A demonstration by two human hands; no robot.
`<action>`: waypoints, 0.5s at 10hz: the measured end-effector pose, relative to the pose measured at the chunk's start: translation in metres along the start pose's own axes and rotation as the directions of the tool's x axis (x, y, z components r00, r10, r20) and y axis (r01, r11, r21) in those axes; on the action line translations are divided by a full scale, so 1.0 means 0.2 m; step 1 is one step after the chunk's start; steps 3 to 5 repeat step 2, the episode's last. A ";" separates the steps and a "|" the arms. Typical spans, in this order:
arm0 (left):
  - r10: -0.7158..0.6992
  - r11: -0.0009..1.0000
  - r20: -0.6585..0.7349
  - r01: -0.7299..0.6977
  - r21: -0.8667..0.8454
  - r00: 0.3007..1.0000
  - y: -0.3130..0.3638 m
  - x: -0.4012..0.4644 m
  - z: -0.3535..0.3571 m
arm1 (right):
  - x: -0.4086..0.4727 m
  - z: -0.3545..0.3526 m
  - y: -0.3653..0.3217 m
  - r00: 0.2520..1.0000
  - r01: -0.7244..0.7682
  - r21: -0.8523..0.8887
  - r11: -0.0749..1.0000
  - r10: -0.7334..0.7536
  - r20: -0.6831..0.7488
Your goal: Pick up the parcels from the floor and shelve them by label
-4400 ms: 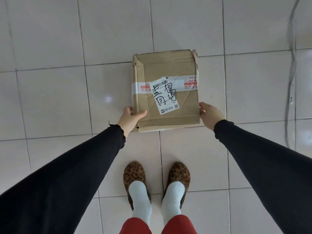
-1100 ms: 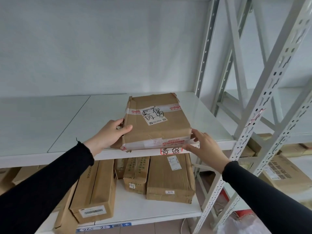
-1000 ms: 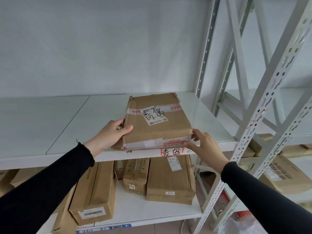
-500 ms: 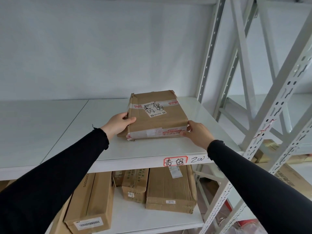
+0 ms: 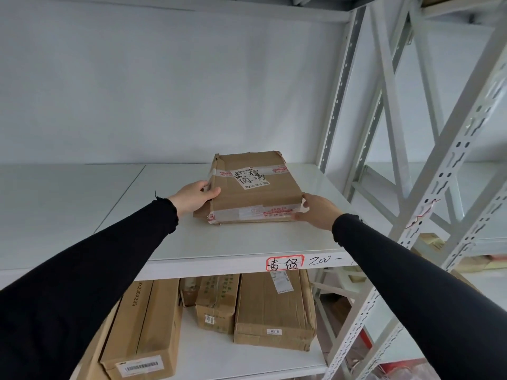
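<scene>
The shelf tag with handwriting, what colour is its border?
Red border, black handwriting, seen in the head view.

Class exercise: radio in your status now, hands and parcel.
Left hand and right hand on parcel. Parcel flat on shelf. Nothing blocking.

Okay, readable stuff: the flat brown cardboard parcel [image 5: 255, 187] up on the white metal shelf [image 5: 247, 242] has a white shipping sticker [image 5: 251, 179] with big black handwritten characters across it, looks like 青岛, plus a tiny barcode and QR code too small to make out. The red print on its tape is too small too. The shelf's front edge has a handwritten tag, 青岛 boxed in red [image 5: 284, 263], then "200-" in black marker [image 5: 326, 261]. Below, a long tan carton [image 5: 142, 325] reads "200X205" along its side, and the wide brown box [image 5: 274, 308] has a small sticker saying "6216" [image 5: 274, 331].
</scene>
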State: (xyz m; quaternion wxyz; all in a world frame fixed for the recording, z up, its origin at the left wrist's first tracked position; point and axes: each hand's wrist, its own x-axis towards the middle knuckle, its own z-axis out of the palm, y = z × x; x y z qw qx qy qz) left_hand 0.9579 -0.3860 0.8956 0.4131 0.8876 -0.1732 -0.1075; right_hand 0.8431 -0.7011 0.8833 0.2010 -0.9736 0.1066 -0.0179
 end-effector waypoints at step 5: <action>0.135 0.923 -0.059 -0.104 0.370 0.989 0.12 -0.17 -0.21 | -0.11 -0.27 -0.15 0.986 0.143 -0.139 0.980 -0.153 -0.065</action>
